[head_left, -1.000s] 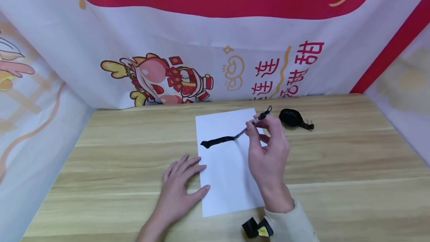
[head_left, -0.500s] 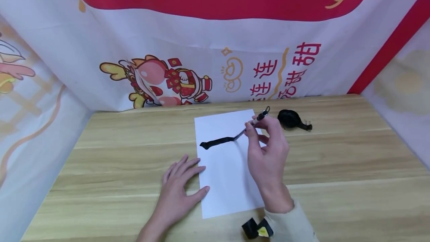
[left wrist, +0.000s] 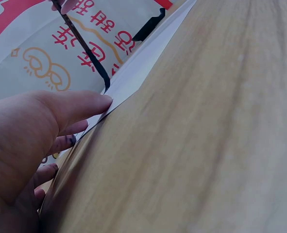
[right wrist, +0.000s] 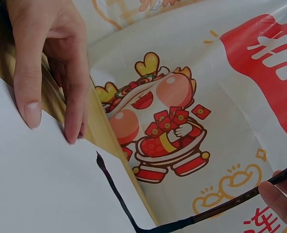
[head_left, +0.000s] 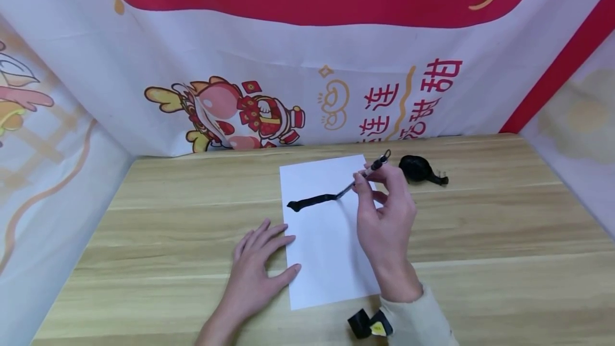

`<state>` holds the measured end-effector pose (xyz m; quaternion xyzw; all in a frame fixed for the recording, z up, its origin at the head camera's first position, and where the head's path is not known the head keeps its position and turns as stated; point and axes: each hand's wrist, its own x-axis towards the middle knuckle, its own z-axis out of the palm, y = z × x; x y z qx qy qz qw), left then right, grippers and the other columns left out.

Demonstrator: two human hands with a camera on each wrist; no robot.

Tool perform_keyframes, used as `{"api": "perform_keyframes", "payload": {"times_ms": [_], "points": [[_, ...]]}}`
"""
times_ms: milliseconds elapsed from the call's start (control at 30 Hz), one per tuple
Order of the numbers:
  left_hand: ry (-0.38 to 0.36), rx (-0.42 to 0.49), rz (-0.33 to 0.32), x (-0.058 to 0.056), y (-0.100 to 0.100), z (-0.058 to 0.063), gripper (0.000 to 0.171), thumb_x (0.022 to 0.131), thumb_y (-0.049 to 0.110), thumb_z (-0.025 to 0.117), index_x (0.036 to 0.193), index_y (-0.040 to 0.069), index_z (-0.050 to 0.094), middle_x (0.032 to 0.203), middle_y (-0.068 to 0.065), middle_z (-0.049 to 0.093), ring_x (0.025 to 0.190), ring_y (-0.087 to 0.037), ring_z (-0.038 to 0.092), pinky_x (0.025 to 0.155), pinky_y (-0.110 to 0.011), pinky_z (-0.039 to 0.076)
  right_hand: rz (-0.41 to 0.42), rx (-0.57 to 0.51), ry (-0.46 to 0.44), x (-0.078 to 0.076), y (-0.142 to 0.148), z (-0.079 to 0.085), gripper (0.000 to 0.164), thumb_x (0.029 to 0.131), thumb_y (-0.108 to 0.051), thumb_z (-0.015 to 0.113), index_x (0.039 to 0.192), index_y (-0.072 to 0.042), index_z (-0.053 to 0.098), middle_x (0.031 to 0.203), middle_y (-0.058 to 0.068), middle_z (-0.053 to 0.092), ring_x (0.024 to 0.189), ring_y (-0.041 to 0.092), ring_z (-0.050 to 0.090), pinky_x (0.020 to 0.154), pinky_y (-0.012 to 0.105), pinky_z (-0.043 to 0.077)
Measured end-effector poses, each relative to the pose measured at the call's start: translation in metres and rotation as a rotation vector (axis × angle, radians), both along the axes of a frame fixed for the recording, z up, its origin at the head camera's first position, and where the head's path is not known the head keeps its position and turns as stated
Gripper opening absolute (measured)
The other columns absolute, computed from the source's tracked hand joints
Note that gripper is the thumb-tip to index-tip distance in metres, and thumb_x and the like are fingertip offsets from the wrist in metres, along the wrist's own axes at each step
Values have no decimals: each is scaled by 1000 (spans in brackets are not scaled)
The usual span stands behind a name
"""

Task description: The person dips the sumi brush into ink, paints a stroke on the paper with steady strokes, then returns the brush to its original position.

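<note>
A white sheet of paper [head_left: 319, 260] lies on the wooden table, bearing one thick black stroke [head_left: 312, 202]. My right hand [head_left: 388, 228] pinches a slim writing brush [head_left: 347, 190] by its handle between thumb and fingers. The brush slants down leftward, its dark tip at the stroke's right end. In the right wrist view, the brush [right wrist: 221, 208] tip bends where it meets the paper. My left hand [head_left: 259, 276] rests with spread fingers at the sheet's left edge; thumb and two fingertips overlap the paper. In the left wrist view, the thumb of my left hand [left wrist: 31, 141] lies across the paper's edge.
A round, glossy black object [head_left: 417, 168] with a narrow neck sits right of the paper's top. Near my right sleeve [head_left: 418, 316] are a small black block [head_left: 359, 323] and a black piece with a yellow label [head_left: 378, 328]. A printed cloth [head_left: 298, 52] hangs behind the table.
My right hand and the brush tip have crept slightly to the right, and the black stroke reaches a little farther. My left hand stays in place on the paper's edge.
</note>
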<state>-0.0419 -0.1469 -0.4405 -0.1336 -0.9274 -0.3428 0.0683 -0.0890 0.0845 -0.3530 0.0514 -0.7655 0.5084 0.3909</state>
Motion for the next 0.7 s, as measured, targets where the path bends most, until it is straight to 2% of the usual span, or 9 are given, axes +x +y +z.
{"api": "perform_keyframes", "payload": {"times_ms": [500,700], "points": [[-1,-4,-5,-1,-1,0,50,86,36,88,133,24,75,158,4,61,159,-36,41,129,-65,21,-20,-1,-16,-1,3,1,21,103,-7,72,121,1,65,113,17,73,99,17,75,81,9,59],[-14,-2,-2,-1,-1,0,51,85,35,89,133,23,75,158,3,61,159,-35,41,129,-65,20,-28,-10,-11,-2,4,1,20,103,-7,70,120,3,65,112,18,73,99,20,75,81,9,58]]}}
